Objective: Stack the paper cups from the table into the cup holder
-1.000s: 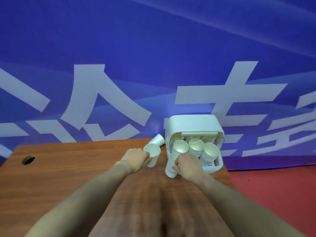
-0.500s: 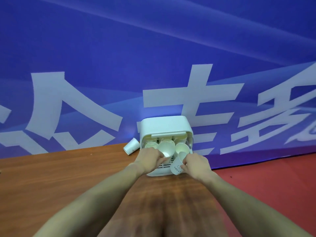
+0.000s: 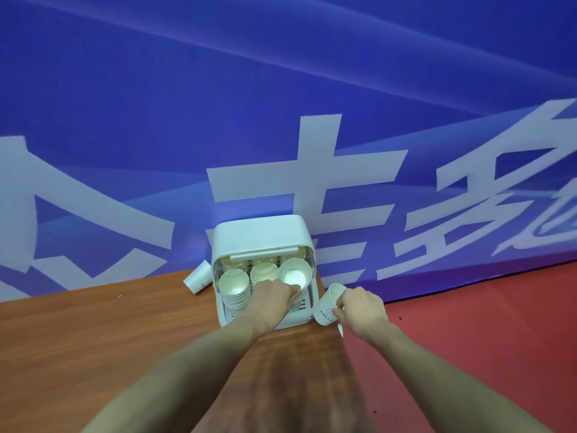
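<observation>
Left hand [image 3: 271,295] pinches rim of right-stack cup [image 3: 293,274] in cup holder [image 3: 260,235]; right hand [image 3: 362,307] grips loose cup [image 3: 327,307] beside it.

1. Illumination: bright and even, diffuse, with a cool blue-violet cast over the white surfaces; its source lies outside the picture.
2. Glare: a pale bluish glow on the banner [image 3: 281,89] just left of the cup holder [image 3: 260,234]; a soft sheen on the wooden table [image 3: 93,332].
3. Shadows: faint and soft-edged, with a darker band on the table between the two forearms.
4. Sharpness: the centre is fairly crisp; the print on the cup in the right hand [image 3: 362,307] is partly legible.
5. Blur: the forearms and wood grain smear toward the lower edge.
6. Distortion: wide-angle bending curves the banner's stripes and tilts the table edge.
</observation>
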The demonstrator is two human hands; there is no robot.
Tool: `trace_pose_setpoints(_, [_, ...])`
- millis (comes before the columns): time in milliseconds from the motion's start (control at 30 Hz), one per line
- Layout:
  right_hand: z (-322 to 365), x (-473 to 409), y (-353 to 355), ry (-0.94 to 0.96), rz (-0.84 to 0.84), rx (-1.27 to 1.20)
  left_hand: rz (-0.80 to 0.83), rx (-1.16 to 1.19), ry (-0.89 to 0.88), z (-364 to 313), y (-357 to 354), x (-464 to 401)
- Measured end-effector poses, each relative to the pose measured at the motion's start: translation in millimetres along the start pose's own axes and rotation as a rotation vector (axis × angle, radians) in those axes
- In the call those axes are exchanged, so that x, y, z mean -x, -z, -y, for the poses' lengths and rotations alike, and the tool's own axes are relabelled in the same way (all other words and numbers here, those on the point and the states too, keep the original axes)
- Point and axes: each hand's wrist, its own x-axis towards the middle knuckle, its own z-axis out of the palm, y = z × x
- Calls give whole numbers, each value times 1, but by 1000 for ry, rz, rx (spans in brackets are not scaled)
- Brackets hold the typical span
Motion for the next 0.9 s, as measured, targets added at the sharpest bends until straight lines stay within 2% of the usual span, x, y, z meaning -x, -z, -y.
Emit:
trace_pose_setpoints(333, [-14, -37, -16, -13, 20, 10, 69, -30, 72, 0, -28, -18])
trace_pose_setpoints(567, [-9, -41, -19, 11, -9, 20, 119, 132, 151, 3, -43, -29])
trace_pose_setpoints(767, [-4, -31, -1, 75, -196, -21, 72, 124, 168, 7, -41, -27])
trace_pose_setpoints(900, [9, -23, 10, 191, -345, -5, 46, 136, 170, 12, -35, -15])
